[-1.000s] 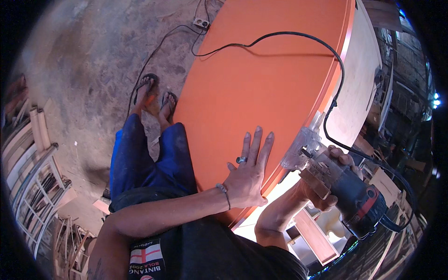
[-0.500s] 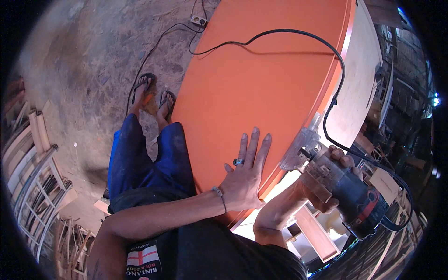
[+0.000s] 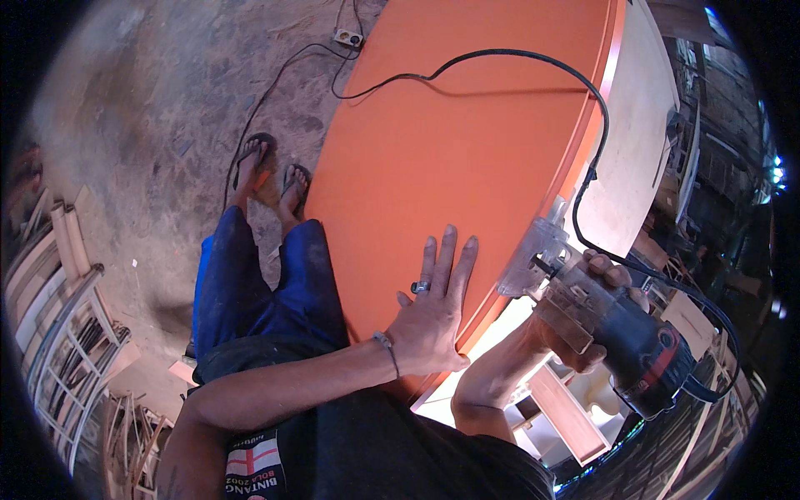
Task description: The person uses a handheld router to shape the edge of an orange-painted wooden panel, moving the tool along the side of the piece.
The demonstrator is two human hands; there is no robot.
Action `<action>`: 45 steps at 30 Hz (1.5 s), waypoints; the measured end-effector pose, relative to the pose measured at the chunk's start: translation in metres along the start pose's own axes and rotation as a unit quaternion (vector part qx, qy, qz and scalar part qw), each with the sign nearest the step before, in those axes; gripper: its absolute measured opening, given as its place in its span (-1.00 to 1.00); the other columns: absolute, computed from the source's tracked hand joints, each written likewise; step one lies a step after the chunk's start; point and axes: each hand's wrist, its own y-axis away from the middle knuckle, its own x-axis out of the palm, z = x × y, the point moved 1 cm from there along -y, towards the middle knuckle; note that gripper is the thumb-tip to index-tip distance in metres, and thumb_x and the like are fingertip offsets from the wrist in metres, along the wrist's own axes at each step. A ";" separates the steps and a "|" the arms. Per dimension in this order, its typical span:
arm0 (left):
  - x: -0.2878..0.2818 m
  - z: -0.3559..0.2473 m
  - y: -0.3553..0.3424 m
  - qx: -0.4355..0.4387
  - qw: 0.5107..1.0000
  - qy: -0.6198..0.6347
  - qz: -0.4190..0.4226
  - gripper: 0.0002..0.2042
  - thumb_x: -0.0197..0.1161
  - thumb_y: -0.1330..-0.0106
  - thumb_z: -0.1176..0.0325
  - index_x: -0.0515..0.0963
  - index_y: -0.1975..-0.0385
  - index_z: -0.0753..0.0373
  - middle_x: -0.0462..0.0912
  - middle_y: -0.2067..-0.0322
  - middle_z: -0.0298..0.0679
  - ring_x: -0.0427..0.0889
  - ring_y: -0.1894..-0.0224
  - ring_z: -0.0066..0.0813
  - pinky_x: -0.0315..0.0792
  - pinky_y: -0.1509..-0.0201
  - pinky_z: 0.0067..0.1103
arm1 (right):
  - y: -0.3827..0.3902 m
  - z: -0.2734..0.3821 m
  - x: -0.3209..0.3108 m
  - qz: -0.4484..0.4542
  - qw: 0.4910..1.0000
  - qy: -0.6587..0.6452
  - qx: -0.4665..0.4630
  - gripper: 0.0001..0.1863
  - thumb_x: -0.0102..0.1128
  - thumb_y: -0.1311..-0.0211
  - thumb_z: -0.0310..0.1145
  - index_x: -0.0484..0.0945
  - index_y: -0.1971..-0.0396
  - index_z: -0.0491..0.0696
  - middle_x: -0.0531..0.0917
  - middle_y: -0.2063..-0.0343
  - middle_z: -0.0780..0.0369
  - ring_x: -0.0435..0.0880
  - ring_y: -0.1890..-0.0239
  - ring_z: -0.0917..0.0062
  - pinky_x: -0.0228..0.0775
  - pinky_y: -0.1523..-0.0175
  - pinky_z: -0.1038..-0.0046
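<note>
My left hand (image 3: 429,321) lies flat with fingers spread on a large orange panel (image 3: 442,167), close to its right edge. A ring and a bracelet are on that hand and wrist. My right hand (image 3: 552,340) is wrapped round a black trim router (image 3: 646,358), which lies tilted sideways at the panel's edge. The router's clear plastic base (image 3: 527,262) sits against this edge, and a dark shaft shows inside the base. Where the cutter meets the edge is hidden. From the router's rear end, a black power cord (image 3: 602,154) loops back across the panel.
A socket block (image 3: 348,38) lies on the dusty floor (image 3: 158,150), with cords running from it. A pale side face (image 3: 629,158) drops from the panel's right edge. Wooden frames and offcuts (image 3: 79,342) stand at left. A wooden drawer-like piece (image 3: 567,408) and slats lie at lower right.
The whole scene has shifted slightly left in view. Both hands keep their holds, and the router has barely moved along the panel's edge.
</note>
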 end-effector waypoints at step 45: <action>-0.006 -0.006 0.000 -0.014 1.000 -0.001 0.017 0.52 0.70 0.28 0.13 -0.50 -0.50 0.38 -0.55 -0.48 0.37 -0.50 -0.51 0.50 0.09 -0.41 0.26 | 0.012 0.013 0.005 0.019 0.999 0.000 0.033 -0.11 0.47 -0.04 0.14 0.30 -0.30 0.02 0.52 -0.09 0.01 0.49 -0.19 0.04 0.20 -0.41 -0.02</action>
